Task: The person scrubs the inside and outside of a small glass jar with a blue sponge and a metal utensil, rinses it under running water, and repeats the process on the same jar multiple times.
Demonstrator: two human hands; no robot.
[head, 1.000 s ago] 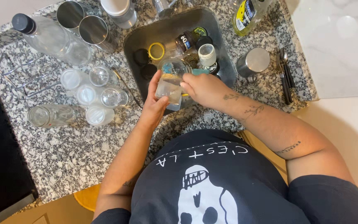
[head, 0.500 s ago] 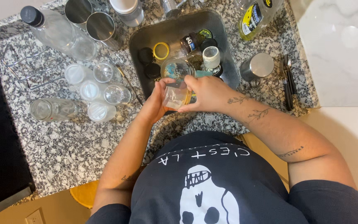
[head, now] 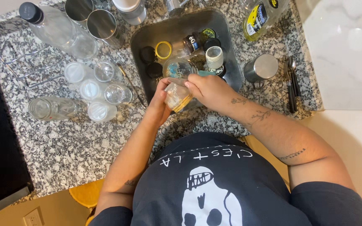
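Clear glass jar (head: 177,95), small, tilted, held over the near edge of the sink (head: 227,54), just above the bench (head: 63,155). Left hand (head: 159,104) cups it from the side, fingers wrapped around the glass. Right hand (head: 208,90) grips the top of the jar, fingers closed on its rim; whether a lid sits under them cannot be told.

In the dark sink basin: a second glass jar (head: 179,67) just behind the hands, a yellow ring (head: 163,50), black lids (head: 148,54), a small white-capped jar (head: 214,57).

Left of the sink, on speckled granite: cluster of upturned clear jars (head: 101,86), one jar lying on its side (head: 53,108), a large clear bottle with black cap (head: 59,30), two steel cups (head: 91,19). Right of the sink: a steel mug (head: 261,68), cutlery (head: 292,83), a yellow-labelled bottle (head: 260,16).
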